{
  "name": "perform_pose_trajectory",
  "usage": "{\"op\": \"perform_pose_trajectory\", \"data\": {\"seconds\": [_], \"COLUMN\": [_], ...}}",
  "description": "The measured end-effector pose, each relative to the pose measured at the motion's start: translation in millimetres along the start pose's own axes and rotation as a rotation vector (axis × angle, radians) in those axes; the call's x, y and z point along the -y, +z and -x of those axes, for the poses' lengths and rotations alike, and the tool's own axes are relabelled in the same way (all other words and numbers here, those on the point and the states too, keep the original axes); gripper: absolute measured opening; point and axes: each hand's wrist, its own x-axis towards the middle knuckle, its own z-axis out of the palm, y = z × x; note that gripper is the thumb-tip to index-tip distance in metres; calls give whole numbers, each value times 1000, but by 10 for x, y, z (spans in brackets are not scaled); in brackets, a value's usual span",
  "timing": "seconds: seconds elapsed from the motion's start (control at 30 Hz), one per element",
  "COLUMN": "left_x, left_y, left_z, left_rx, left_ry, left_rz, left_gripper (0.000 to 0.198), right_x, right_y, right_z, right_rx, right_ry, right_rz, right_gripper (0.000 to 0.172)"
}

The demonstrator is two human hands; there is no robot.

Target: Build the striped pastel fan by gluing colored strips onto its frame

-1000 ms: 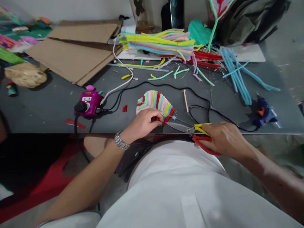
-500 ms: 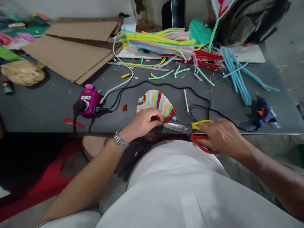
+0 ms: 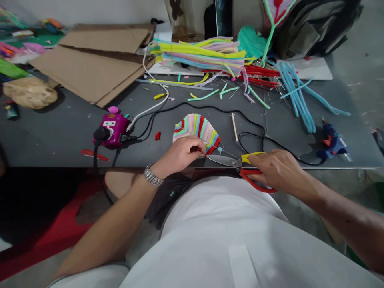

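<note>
Near the table's front edge my left hand (image 3: 186,151) is closed, thumb and forefinger pinching the lower edge of a striped pipe-cleaner piece (image 3: 196,127). The piece is rounded, with red, yellow, pink, green and blue rows, and the hand covers part of it. A thin wire and a light-blue bit stick out at its right corner. My right hand (image 3: 277,170) grips scissors (image 3: 225,160) with one yellow and one red handle. Their blades point left, and the tips meet a red bit at my left fingertips. Whether the blades are around it I cannot tell.
Behind the piece run black cables, with a wooden stick (image 3: 234,127) beside them. A purple power socket (image 3: 111,130) stands left, a blue glue gun (image 3: 333,142) right. Further back lie bundled pipe cleaners (image 3: 204,56), blue pipe cleaners (image 3: 300,96), cardboard (image 3: 93,74) and a bag (image 3: 315,32).
The view has shifted very slightly. My hands, the scissors and the striped piece stay in almost the same place.
</note>
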Motion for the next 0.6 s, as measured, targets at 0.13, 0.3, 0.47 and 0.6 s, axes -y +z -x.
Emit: {"op": "perform_pose_trajectory", "data": {"seconds": [0.13,0.3,0.47,0.6], "left_x": [8,-10,-20,147], "left_y": [2,11,-260,-618], "left_z": [7,-3,135,342], "left_rx": [-11,-27,-129,-341], "left_ry": [-7,-32,-164,-309], "left_rz": [22,65,253,126], "left_gripper": [12,9,10,14], "right_x": [28,-54,-220,-327], "right_y": [30,135,196,312], "right_z": [-15,9,236,414], "right_rx": [31,-99,-369,-519], "right_ry": [35,50,106,233], "right_rz": [-27,-38,-65,-66], "right_gripper": [40,40,54,64]}}
